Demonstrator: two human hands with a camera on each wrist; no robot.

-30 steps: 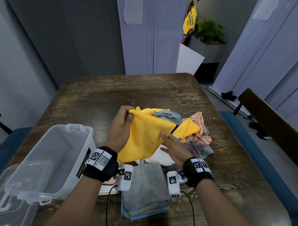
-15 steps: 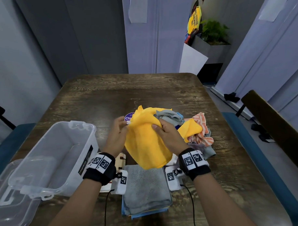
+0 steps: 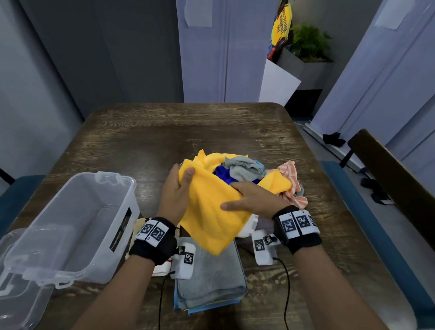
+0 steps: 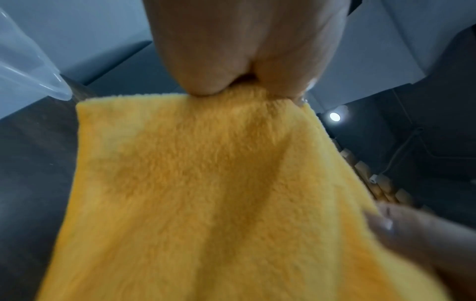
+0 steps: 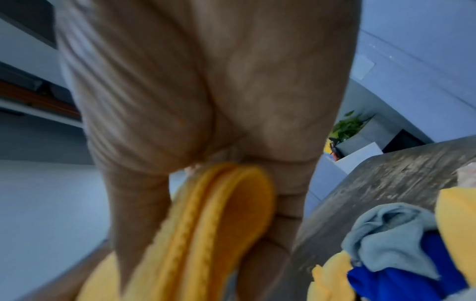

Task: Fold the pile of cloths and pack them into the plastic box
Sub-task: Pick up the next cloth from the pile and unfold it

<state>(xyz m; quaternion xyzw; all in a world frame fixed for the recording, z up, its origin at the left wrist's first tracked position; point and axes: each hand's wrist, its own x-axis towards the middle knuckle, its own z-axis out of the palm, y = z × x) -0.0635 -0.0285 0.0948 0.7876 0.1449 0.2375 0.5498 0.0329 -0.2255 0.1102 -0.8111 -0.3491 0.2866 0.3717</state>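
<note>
A yellow fleece cloth [image 3: 213,214] hangs in the air between my hands, over the table's middle. My left hand [image 3: 185,177] pinches its upper left corner, which shows close up as the cloth [image 4: 206,183] caught between thumb and finger of that hand [image 4: 244,85]. My right hand [image 3: 240,198] holds the right edge, a doubled fold of the cloth [image 5: 213,224] running through its grip [image 5: 219,160]. Behind lies the unfolded pile: a grey cloth [image 3: 243,167], a blue one [image 3: 221,173], a striped orange one [image 3: 292,187]. The clear plastic box [image 3: 110,232] stands open at the left.
A stack of folded cloths with a grey one [image 3: 210,281] on top lies at the near edge, under the hanging yellow cloth. The box lid [image 3: 16,307] lies at the near left. A dark chair back [image 3: 397,183] stands to the right of the table.
The hands came together at the cloth's top edge half a second ago. The right hand has since slid right and down along the cloth, spreading it wider.
</note>
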